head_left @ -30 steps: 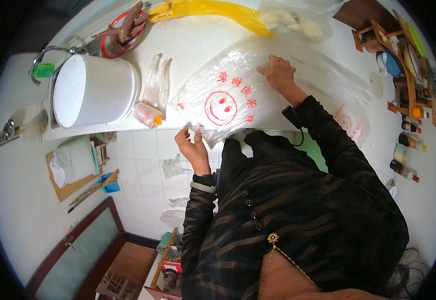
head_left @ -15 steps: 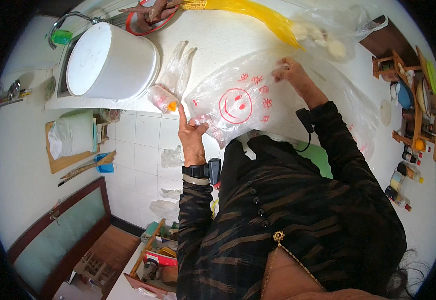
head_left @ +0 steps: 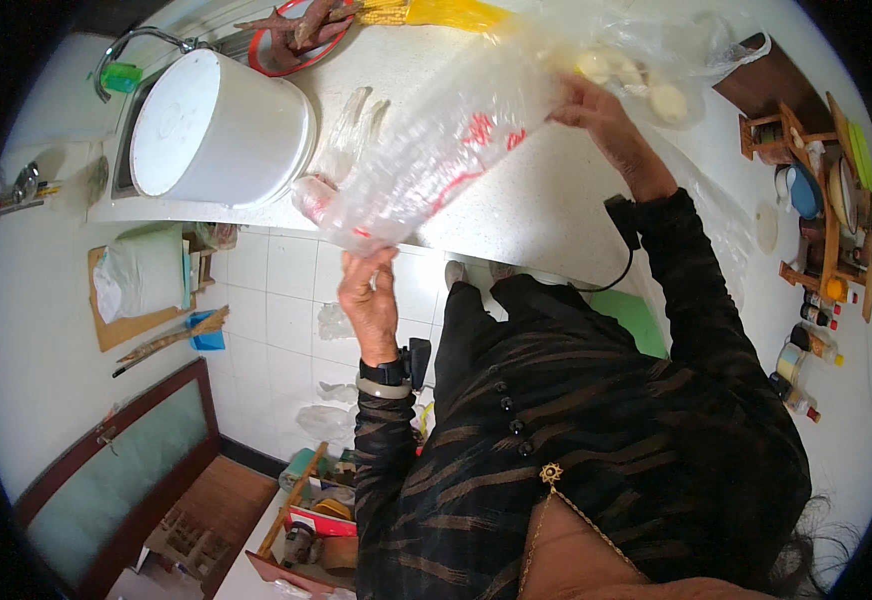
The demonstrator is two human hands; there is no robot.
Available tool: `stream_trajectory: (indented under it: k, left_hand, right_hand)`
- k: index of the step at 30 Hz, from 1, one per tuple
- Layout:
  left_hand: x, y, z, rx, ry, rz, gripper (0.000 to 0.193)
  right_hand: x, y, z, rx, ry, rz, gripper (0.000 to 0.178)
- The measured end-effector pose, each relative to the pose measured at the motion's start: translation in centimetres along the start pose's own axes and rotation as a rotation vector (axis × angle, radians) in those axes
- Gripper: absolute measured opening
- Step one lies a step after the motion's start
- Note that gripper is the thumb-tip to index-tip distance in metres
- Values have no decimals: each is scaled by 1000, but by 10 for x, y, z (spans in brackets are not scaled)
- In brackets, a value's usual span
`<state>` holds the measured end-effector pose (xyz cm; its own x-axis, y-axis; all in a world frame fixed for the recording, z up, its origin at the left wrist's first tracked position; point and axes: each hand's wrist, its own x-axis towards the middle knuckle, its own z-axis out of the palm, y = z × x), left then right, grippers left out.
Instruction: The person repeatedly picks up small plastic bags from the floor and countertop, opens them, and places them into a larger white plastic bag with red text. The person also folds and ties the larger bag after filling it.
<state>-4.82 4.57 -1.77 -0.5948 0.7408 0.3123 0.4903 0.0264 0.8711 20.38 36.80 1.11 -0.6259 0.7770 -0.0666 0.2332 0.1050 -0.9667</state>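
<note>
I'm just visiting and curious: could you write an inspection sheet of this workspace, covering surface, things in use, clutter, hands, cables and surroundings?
Surface: white counter.
Things in use: clear bag with red print, creased, stretched between both hands.
Clutter: white bucket, red-rimmed bowl of roots, yellow bag.
Hands: left hand pinches the clear bag's lower end; right hand holds its right edge.
Cables: black cable beside the right sleeve; its far end is unclear.
Surroundings: tap at left, wooden rack and bottles at right, door lower left.

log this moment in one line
left hand: holds clear bag | right hand: holds same bag | left of bag: white bucket
</note>
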Motion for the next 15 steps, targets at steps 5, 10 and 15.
stream_trajectory:
  k: [5, 10, 15]
  left_hand:
    - [-39, -52, 26, 48, -320, -170, 44]
    - [-54, -59, 27, -98, -421, -318, 64]
    - [-44, -55, 32, -63, -380, -346, 67]
  right_hand:
    - [-14, 103, 2, -492, -95, 370, 51]
    - [-23, 154, -6, -352, -35, 296, 50]
    - [-23, 150, 0, -350, 101, 311, 33]
